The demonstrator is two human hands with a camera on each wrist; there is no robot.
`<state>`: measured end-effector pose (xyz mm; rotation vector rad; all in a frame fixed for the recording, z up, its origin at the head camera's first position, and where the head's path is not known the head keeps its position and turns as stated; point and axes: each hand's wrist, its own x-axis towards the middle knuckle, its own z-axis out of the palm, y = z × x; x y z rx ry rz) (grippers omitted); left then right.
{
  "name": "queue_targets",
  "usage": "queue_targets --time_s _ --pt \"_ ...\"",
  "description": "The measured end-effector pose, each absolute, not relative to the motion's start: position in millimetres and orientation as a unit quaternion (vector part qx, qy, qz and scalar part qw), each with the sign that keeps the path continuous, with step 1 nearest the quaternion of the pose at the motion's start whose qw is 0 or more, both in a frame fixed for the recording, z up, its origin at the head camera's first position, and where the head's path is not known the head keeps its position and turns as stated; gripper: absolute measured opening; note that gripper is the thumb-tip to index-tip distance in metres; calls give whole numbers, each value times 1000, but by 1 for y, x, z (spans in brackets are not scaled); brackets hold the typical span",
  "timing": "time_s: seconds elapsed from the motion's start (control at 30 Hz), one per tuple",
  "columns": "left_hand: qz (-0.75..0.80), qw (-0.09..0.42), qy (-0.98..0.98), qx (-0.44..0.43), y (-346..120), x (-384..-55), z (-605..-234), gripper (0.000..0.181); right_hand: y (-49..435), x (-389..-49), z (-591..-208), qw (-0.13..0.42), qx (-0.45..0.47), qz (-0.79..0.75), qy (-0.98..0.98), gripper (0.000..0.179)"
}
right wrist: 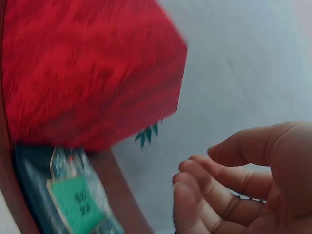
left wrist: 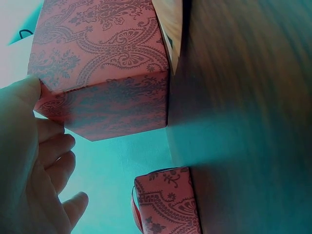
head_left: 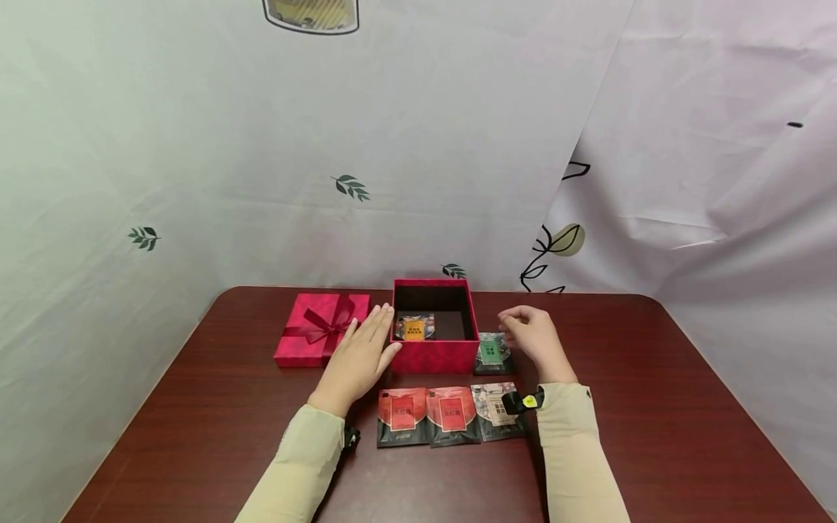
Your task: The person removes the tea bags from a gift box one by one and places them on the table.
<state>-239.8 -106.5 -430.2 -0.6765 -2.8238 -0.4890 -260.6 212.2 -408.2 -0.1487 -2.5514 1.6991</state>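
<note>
A red patterned gift box (head_left: 434,357) stands uncovered on the table, dark inside, with an orange-labelled sachet (head_left: 415,328) in it. My left hand (head_left: 358,361) lies along its left side with straight fingers; in the left wrist view the thumb touches a corner of the box (left wrist: 107,53). To the box's right, my right hand (head_left: 535,340) hovers with loosely bent fingers. Nothing is between those fingers in the right wrist view, where the hand (right wrist: 243,185) is apart from the box (right wrist: 92,68). A green-labelled sachet (head_left: 492,351) lies beside the box, close to that hand.
Left of the box lies its red lid (head_left: 304,309) with a dark red bow. In front, two red sachets (head_left: 402,415) and a floral sachet (head_left: 490,407) lie in a row. The brown table (head_left: 628,407) ends at a white printed curtain (head_left: 275,145).
</note>
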Motion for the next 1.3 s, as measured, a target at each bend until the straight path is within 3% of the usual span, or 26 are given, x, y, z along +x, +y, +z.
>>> queue_targets --time_s 0.5,1.0,1.3 --pt "-162 101 -955 -229 -106 -240 -430 71 164 -244 -378 112 44 658 -743 18" --pt "-168 99 -954 -228 -105 -237 -430 70 133 -255 -376 69 56 645 -759 24" --pt "-168 97 -955 -226 -105 -238 -429 70 117 -279 -375 18 37 531 -846 30"
